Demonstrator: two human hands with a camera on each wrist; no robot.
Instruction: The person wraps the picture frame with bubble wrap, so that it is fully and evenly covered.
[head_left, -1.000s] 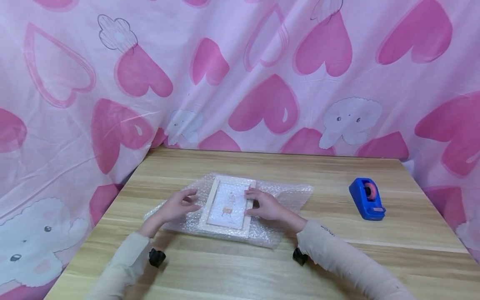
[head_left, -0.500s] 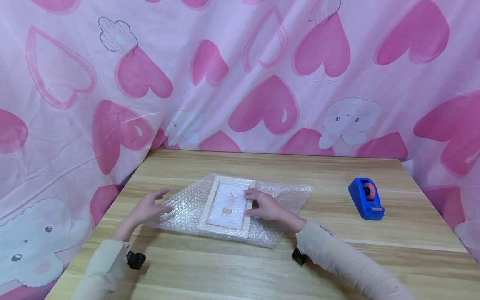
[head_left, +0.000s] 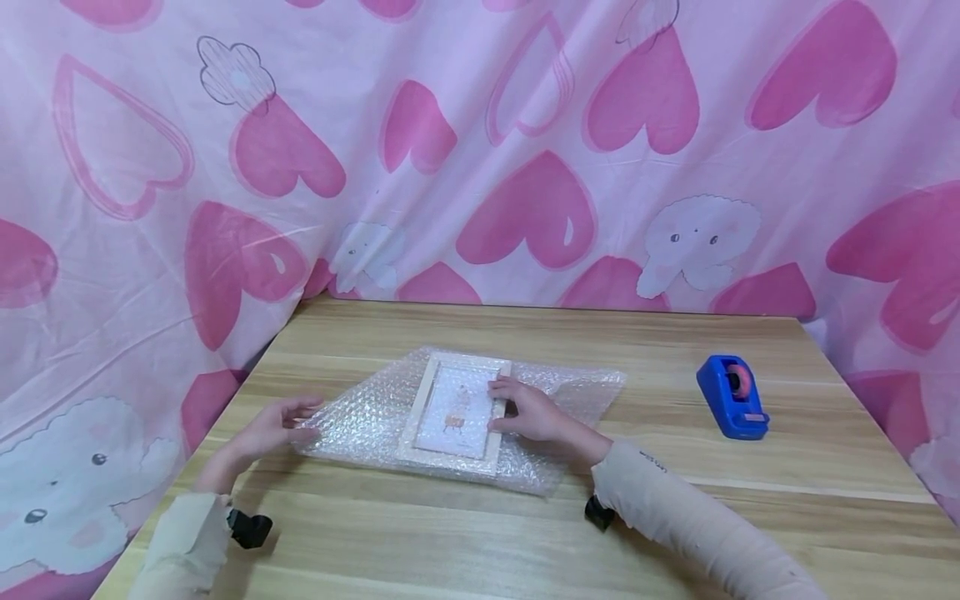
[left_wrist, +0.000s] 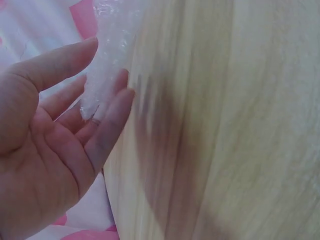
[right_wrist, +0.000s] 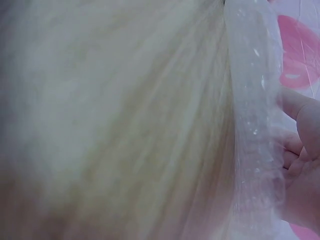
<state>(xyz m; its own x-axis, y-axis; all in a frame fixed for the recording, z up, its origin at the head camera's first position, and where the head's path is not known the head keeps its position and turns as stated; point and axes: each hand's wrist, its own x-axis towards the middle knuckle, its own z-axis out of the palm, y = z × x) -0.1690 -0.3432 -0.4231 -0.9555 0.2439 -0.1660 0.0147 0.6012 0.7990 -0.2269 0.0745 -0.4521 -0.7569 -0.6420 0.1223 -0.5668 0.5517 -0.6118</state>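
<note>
A light wooden picture frame (head_left: pixel 422 402) with a small orange drawing lies with clear bubble wrap (head_left: pixel 363 421), whose bubbly texture also shows over the picture. My right hand (head_left: pixel 528 411) rests its fingertips and thumb on the frame's right side, a gap showing between them; the right wrist view has the edge of the bubble wrap (right_wrist: pixel 256 115) in front of the fingers. At the wrap's left corner is my left hand (head_left: pixel 270 429). In the left wrist view that corner (left_wrist: pixel 102 75) lies between the thumb and the loosely bent fingers, the thumb standing apart from them.
To the right on the wooden table (head_left: pixel 450 542) stands a blue tape dispenser (head_left: pixel 735 400) with a pinkish roll. A pink heart-patterned curtain (head_left: pixel 525 100) hangs behind and along the sides. Each wrist carries a small black camera (head_left: pixel 250 529).
My left hand has moved left from beside the picture frame to the bubble wrap's left corner. My right hand has stayed on the frame.
</note>
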